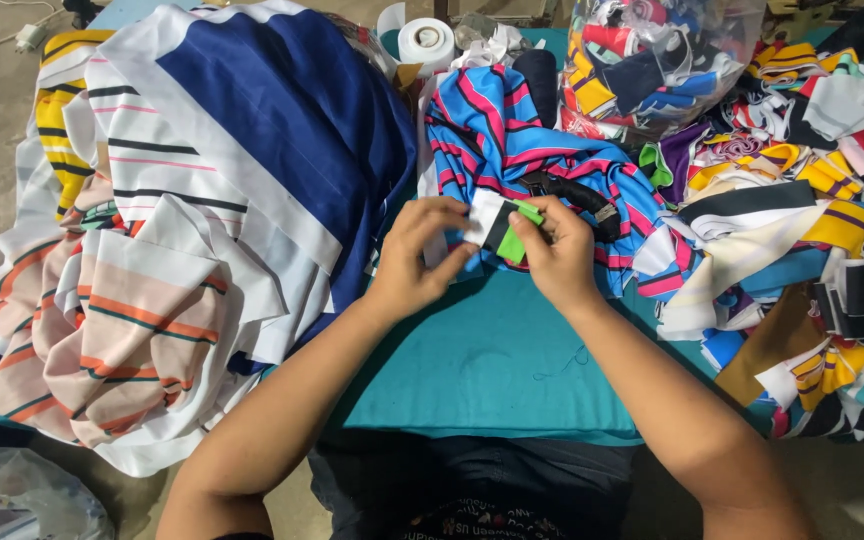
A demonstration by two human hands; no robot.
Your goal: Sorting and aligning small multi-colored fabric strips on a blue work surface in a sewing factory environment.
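1. Teal tabletop (492,370) lies under heaps of cloth.
2. At its middle, a small fabric piece (500,222) in white, black and green is held just above the table.
3. Left hand (414,262) pinches its white end; right hand (555,255) pinches its green end.
4. Just behind lies a blue striped garment (512,140); a striped pile (202,200) sits left, scraps (802,230) right.

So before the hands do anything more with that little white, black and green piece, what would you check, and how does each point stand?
1. Left hand grips the small piece: ok.
2. Right hand grips it too: ok.
3. Piece in plain sight: not ok, fingers cover part.
4. Bare teal table below the hands: ok.
5. Left pile apart from the hands: ok.
6. Black tool on the striped cloth, apart from the right hand: cannot tell.
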